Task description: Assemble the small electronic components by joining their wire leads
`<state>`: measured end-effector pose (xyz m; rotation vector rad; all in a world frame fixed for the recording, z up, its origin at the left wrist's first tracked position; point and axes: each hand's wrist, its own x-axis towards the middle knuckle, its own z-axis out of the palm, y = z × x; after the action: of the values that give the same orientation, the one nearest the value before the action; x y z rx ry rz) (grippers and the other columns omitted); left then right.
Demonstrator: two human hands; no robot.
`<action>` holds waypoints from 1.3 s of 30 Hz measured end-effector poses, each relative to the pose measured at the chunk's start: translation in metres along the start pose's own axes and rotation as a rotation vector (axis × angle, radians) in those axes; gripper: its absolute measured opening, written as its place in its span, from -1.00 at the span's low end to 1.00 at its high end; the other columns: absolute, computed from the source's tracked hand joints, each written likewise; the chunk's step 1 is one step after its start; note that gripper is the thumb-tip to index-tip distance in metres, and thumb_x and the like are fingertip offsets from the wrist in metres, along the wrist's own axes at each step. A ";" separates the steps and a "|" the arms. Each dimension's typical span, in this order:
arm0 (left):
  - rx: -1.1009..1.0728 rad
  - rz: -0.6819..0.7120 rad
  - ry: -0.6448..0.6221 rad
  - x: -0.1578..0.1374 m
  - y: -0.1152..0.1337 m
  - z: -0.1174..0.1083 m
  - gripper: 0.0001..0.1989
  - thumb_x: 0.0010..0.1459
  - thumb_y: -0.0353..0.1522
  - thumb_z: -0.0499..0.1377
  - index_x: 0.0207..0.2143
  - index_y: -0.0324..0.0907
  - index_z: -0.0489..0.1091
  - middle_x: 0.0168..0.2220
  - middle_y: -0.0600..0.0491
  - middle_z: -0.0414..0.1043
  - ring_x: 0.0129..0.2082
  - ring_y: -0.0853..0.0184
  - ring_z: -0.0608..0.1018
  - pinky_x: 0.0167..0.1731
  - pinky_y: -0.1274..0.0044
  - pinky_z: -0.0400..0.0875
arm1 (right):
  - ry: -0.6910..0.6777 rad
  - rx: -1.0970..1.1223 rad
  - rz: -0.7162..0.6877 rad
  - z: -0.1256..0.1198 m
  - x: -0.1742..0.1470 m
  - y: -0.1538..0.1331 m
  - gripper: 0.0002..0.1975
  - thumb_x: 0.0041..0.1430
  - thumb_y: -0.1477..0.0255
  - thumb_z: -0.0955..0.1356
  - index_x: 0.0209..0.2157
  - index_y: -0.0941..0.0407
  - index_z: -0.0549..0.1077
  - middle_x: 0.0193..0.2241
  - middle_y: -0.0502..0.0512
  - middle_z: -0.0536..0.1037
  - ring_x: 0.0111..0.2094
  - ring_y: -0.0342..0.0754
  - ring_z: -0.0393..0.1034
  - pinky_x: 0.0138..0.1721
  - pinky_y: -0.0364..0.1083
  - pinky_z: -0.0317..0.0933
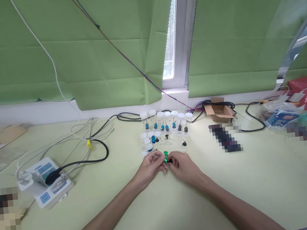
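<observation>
The table lay beneath the left hand and the right hand; 7 capped vials stood beyond. Between the hands, the left grasped a green part, the right a black piece against it.

Daylight glares white through the window; a hazy sheen crosses the green blind to its right. Below the window, soft shadow dulls the near bench; pixelated blocks mask patches to either side.
</observation>
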<state>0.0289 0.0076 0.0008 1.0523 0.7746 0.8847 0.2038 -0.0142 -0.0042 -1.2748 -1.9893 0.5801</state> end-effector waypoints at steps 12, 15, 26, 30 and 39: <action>0.040 0.060 -0.014 0.001 -0.003 0.001 -0.73 0.09 -0.25 0.31 -0.34 -0.22 0.32 -0.46 0.12 0.40 -0.50 0.40 0.52 -0.44 0.52 0.46 | 0.018 0.040 0.024 0.001 -0.001 -0.001 -0.88 0.04 0.60 0.29 -0.41 0.11 0.41 -0.61 -0.09 0.31 -0.56 -0.15 0.20 -0.48 -0.18 0.09; 0.053 0.058 -0.017 0.000 -0.002 0.003 -0.72 0.08 -0.24 0.31 -0.35 -0.23 0.31 -0.47 0.12 0.39 -0.51 0.40 0.52 -0.46 0.52 0.46 | 0.029 0.042 0.024 0.001 -0.001 -0.001 -0.89 0.04 0.60 0.29 -0.44 0.11 0.40 -0.62 -0.10 0.30 -0.56 -0.16 0.19 -0.49 -0.19 0.08; 0.126 0.082 -0.044 0.000 -0.002 0.003 -0.71 0.10 -0.23 0.30 -0.34 -0.23 0.30 -0.49 0.10 0.40 -0.52 0.39 0.51 -0.49 0.52 0.46 | 0.059 0.034 0.019 0.004 -0.001 0.001 -0.88 0.01 0.61 0.29 -0.47 0.11 0.36 -0.64 -0.11 0.28 -0.57 -0.16 0.18 -0.51 -0.20 0.06; 0.130 0.091 -0.050 0.000 -0.003 0.002 -0.72 0.11 -0.23 0.29 -0.34 -0.22 0.29 -0.50 0.11 0.40 -0.51 0.39 0.51 -0.48 0.52 0.47 | 0.056 0.045 0.027 0.004 -0.001 0.001 -0.90 0.02 0.60 0.29 -0.46 0.11 0.36 -0.65 -0.10 0.28 -0.58 -0.16 0.18 -0.51 -0.19 0.07; 0.113 0.092 -0.024 0.000 -0.002 0.004 -0.69 0.05 -0.23 0.33 -0.35 -0.22 0.30 -0.48 0.11 0.40 -0.53 0.38 0.51 -0.49 0.50 0.47 | 0.049 0.049 0.038 0.005 -0.002 0.001 -0.91 0.03 0.58 0.31 -0.46 0.12 0.37 -0.66 -0.12 0.28 -0.59 -0.17 0.18 -0.52 -0.20 0.07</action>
<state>0.0330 0.0057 0.0005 1.2042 0.7678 0.9130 0.2013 -0.0154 -0.0091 -1.2876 -1.9027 0.6065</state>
